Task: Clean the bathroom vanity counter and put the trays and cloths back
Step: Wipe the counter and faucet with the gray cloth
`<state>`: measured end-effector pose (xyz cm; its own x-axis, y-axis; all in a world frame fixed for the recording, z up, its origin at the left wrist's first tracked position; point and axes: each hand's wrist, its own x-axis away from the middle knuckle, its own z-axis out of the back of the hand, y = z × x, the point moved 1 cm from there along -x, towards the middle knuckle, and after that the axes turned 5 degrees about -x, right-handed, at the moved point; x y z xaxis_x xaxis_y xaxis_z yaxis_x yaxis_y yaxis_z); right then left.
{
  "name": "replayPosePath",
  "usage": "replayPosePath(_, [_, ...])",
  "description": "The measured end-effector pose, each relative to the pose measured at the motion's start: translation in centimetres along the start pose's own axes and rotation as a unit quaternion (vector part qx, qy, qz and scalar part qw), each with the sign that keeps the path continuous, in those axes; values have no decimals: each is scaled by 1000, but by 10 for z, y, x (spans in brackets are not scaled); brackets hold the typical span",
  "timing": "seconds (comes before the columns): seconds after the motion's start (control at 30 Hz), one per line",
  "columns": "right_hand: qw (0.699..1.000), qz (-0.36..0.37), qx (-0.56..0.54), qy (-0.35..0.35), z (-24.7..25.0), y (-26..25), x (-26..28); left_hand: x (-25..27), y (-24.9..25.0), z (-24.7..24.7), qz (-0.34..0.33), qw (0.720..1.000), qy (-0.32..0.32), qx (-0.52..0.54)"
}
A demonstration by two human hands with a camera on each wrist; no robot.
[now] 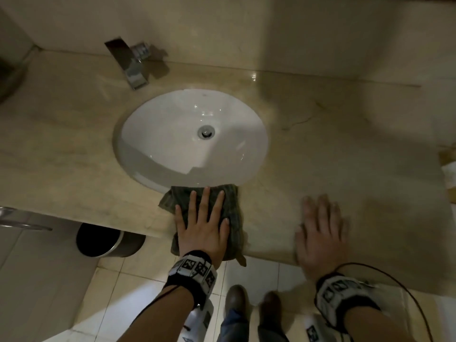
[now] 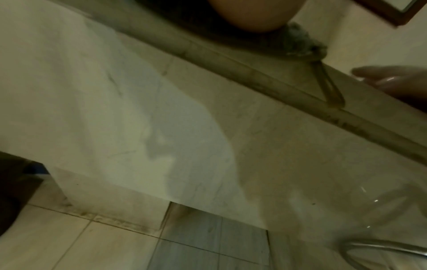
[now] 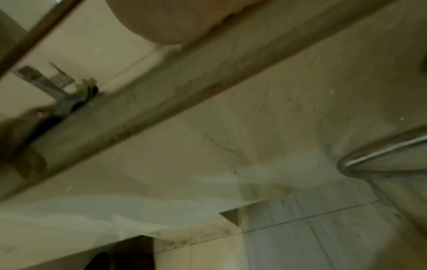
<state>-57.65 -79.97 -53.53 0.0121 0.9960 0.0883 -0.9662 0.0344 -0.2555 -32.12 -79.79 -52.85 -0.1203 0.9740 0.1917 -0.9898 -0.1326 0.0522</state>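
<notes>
Wiping step in hand, I'd say: tabletop [image 1: 333, 149] is bare of trays, so cleaning comes first and the put-back is not yet done.

Left to right in the head view: bin [image 1: 103, 240] on the floor at lower left, faucet [image 1: 128, 64] at upper left, sink [image 1: 190, 139] in the centre.

Below the sink, lower centre, my left hand [image 1: 203, 223] lies flat on the cloth [image 1: 232, 206]; fingers [image 1: 204, 201] straight and spread, pressing it down, not gripping. Cloth sits on the front edge of the tabletop, one end hanging over it, its far edge touching the sink rim.

Lower right, my right hand [image 1: 320, 230] is blurred, flat on bare tabletop near the front edge; fingers look straight and close together, holding nothing. Well apart from the cloth.

Far right edge: something pale, maybe cloths or a tray, too cropped to tell.

Next move, I judge: a flat push of the cloth along the tabletop, with enough pressure that the hanging end doesn't drag it off.
</notes>
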Motion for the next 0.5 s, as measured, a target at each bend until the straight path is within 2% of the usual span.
replayPosePath(0.17, [999, 0, 50, -18, 1, -4, 0, 8, 44, -6, 10, 1000, 9, 20])
replayPosePath(0.33, [997, -19, 65, -46, 1, -6, 0, 21, 97, -8, -64, 997, -2, 34])
replayPosePath(0.5, [996, -23, 74, -54, 7, -9, -1, 21, 92, -7, -104, 994, -20, 31])
